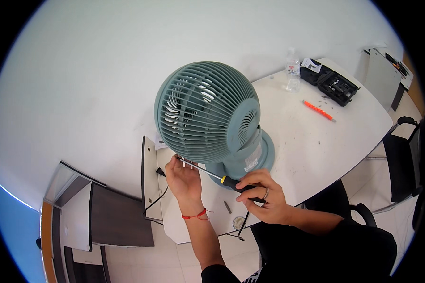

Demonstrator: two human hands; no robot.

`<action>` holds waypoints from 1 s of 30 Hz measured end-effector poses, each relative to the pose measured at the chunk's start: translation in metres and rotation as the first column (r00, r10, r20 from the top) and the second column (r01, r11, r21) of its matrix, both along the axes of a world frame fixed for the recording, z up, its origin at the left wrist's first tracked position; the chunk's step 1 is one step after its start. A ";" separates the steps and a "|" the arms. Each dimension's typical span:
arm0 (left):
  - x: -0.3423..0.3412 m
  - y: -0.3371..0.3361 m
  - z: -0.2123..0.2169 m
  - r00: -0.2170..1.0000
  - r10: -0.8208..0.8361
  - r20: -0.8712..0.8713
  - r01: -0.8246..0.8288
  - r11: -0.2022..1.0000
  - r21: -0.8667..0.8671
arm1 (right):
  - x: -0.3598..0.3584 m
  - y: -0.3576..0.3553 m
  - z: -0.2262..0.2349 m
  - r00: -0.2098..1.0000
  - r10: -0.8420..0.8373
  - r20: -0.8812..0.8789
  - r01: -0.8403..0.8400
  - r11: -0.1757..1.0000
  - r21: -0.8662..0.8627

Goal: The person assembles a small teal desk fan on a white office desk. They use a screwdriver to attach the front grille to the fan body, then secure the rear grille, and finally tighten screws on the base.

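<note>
A green-grey table fan (203, 111) with a round slatted cage stands on the white table, its round base (269, 153) beneath. My right hand (267, 198) grips the black handle of a screwdriver (241, 185) with a yellow collar. The metal shaft slants up and left to the lower rim of the fan's cage. There my left hand (184, 179) has its thumb and fingertips pinched around the screwdriver's tip, palm towards me. Whatever sits between those fingertips is too small to make out.
At the back right stand a clear bottle (293, 70) and an open black tool case (337, 87), with an orange-handled tool (319, 111) nearby. Close to me lie a small bit (227, 206) and a round dish (238, 222). Black chairs (401, 155) stand right; a plug (161, 171) lies left.
</note>
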State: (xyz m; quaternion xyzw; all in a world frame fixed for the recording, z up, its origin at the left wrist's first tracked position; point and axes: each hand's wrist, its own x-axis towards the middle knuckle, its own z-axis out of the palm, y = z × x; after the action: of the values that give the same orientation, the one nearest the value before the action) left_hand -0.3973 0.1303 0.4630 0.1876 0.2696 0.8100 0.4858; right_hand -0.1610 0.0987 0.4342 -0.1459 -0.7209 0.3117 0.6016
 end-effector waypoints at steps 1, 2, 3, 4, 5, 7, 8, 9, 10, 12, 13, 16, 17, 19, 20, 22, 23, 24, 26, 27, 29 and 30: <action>0.000 0.000 -0.002 1.000 0.017 -0.004 -0.017 1.000 0.004 | 0.000 0.000 0.000 1.000 -0.001 -0.003 0.001 1.000 0.001; -0.001 0.000 -0.003 1.000 0.017 -0.015 -0.017 1.000 0.002 | 0.000 -0.001 0.000 1.000 -0.008 -0.007 0.008 1.000 -0.004; -0.002 0.001 -0.005 1.000 0.023 -0.020 -0.023 1.000 0.007 | 0.000 -0.001 0.000 1.000 -0.009 0.002 0.009 1.000 -0.001; -0.002 0.003 -0.007 0.999 0.023 -0.030 -0.022 0.999 0.037 | 0.000 -0.002 0.000 1.000 -0.018 0.024 0.018 1.000 0.002; -0.003 0.004 -0.009 0.999 0.022 -0.025 -0.021 0.999 0.043 | 0.000 -0.003 0.000 1.000 -0.008 0.013 0.008 1.000 -0.006; -0.003 0.007 -0.013 1.000 0.019 -0.012 -0.018 0.995 0.098 | 0.001 -0.006 -0.001 1.000 0.006 0.023 -0.005 1.000 -0.022; -0.003 0.011 -0.014 0.998 0.038 -0.039 -0.034 0.994 0.109 | 0.002 -0.007 -0.002 1.000 0.009 0.021 -0.009 1.000 -0.017; -0.003 0.014 -0.015 0.996 0.068 -0.057 -0.061 0.991 0.119 | 0.003 -0.009 -0.002 1.000 0.012 0.024 -0.012 1.000 -0.021; -0.003 0.016 -0.016 0.992 0.105 -0.068 -0.096 0.987 0.129 | 0.005 -0.011 -0.003 1.000 0.015 0.020 -0.014 1.000 -0.017; 0.001 0.019 -0.018 0.971 0.220 -0.090 -0.214 0.974 0.075 | 0.011 -0.015 -0.005 0.998 -0.039 0.039 0.035 0.996 0.081; 0.002 0.020 -0.019 0.968 0.228 -0.109 -0.215 0.970 0.115 | 0.015 -0.016 -0.007 0.996 -0.078 0.046 0.072 0.989 0.126; 0.002 0.019 -0.021 0.952 0.250 -0.178 -0.239 0.968 0.077 | 0.031 -0.020 -0.012 0.988 -0.142 0.065 0.125 0.968 0.217; 0.001 0.020 -0.021 0.953 0.249 -0.175 -0.237 0.968 0.084 | 0.035 -0.020 -0.015 0.989 -0.139 0.057 0.123 0.967 0.222; 0.000 0.021 -0.022 0.951 0.271 -0.151 -0.257 0.961 0.106 | 0.046 -0.020 -0.021 0.983 -0.161 0.091 0.135 0.960 0.246; -0.001 0.021 -0.023 0.948 0.274 -0.160 -0.261 0.960 0.098 | 0.049 -0.018 -0.024 0.973 -0.206 0.108 0.163 0.936 0.313; -0.004 0.023 -0.025 0.935 0.293 -0.201 -0.268 0.953 0.142 | 0.053 -0.015 -0.030 0.976 -0.209 0.052 0.181 0.927 0.330; -0.005 0.023 -0.026 0.935 0.298 -0.193 -0.272 0.951 0.149 | 0.054 -0.014 -0.032 0.976 -0.215 0.011 0.198 0.918 0.343; -0.007 0.024 -0.027 0.934 0.300 -0.192 -0.272 0.949 0.161 | 0.053 -0.011 -0.033 0.973 -0.227 -0.028 0.221 0.899 0.378; -0.008 0.025 -0.029 0.931 0.303 -0.204 -0.274 0.948 0.162 | 0.053 -0.008 -0.034 0.967 -0.245 -0.063 0.250 0.885 0.394; -0.008 0.027 -0.029 0.927 0.307 -0.215 -0.278 0.948 0.155 | 0.052 -0.007 -0.034 0.963 -0.255 -0.088 0.269 0.879 0.394; -0.014 0.030 -0.030 0.841 0.399 -0.364 -0.349 0.916 0.198 | 0.053 -0.006 -0.035 0.973 -0.228 -0.029 0.220 0.887 0.405; -0.019 0.032 -0.032 0.734 0.476 -0.484 -0.400 0.880 0.258 | 0.054 -0.006 -0.036 0.970 -0.235 -0.068 0.241 0.880 0.409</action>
State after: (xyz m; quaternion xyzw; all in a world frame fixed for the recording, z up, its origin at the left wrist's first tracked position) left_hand -0.4159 0.1624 0.4314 0.3688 0.3744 0.8331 0.1725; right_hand -0.1066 0.0929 0.3986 -0.1001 -0.7422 0.0768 0.6582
